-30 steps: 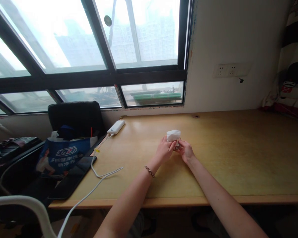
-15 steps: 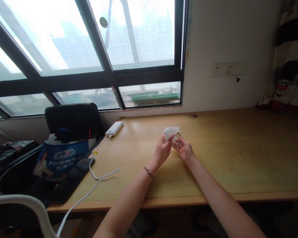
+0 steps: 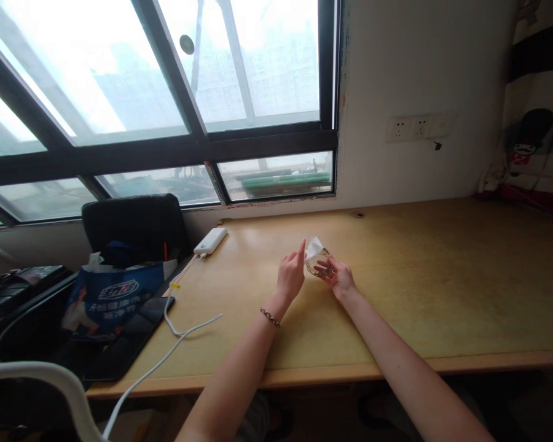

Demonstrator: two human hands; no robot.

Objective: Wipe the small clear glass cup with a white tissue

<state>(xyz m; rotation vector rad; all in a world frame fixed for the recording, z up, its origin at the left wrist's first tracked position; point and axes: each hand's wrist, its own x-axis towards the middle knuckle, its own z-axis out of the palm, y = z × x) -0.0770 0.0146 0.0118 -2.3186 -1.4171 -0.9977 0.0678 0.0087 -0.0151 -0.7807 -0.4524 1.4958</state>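
My right hand (image 3: 341,280) grips a ring of thin, shiny loops (image 3: 311,268), perhaps a metal bangle, above the wooden desk. Its thumb is on the near right edge, and the other fingers show behind and through the loops. A crumpled white tissue (image 3: 314,248) lies against the top of the ring. Just left of it is my left hand (image 3: 290,274), its index finger pointing up and the others curled in at the tissue's edge. The exact pinch on the tissue is hidden. A braided bracelet (image 3: 270,317) circles my left wrist.
The wooden desk (image 3: 424,276) stretches beneath both hands. On its left stands a white power bank (image 3: 211,241) with a white cable (image 3: 166,355). A black tablet-like slab (image 3: 124,344), a blue bag (image 3: 115,298) and a black chair (image 3: 136,224) are farther left.
My left hand has shifted slightly left and its index finger now points up. The tissue looks narrower and more upright, uncovering more of the ring. My right hand keeps its hold.
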